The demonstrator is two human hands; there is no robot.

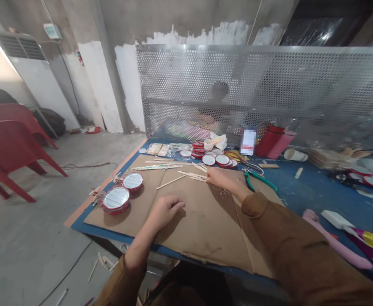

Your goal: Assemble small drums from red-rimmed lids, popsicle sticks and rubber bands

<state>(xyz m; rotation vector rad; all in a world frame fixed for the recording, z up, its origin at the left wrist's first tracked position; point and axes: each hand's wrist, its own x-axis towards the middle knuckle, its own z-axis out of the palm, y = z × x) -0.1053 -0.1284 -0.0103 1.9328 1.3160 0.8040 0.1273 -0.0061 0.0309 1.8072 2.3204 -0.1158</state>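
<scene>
My right hand (221,178) reaches over the cardboard sheet (199,229), its fingers closed at the ends of several thin wooden sticks (197,175). How many it grips is hidden. Nearer to me, my left hand (166,209) is low over the cardboard, loosely curled with the thumb apart and nothing visible in it. One loose wooden stick (169,182) lies slanted between the hands. On the left of the sheet are two small red-rimmed drums (115,199) with silvery tops and wooden sticks at their sides.
Green-handled pliers (261,180) lie right of my right hand. Behind are stacked red-rimmed discs (222,160), a phone (248,142), a red bottle (269,141) and a perforated metal screen (186,89). A pink glue gun-like tool (336,240) lies right. Red chairs (14,153) stand left.
</scene>
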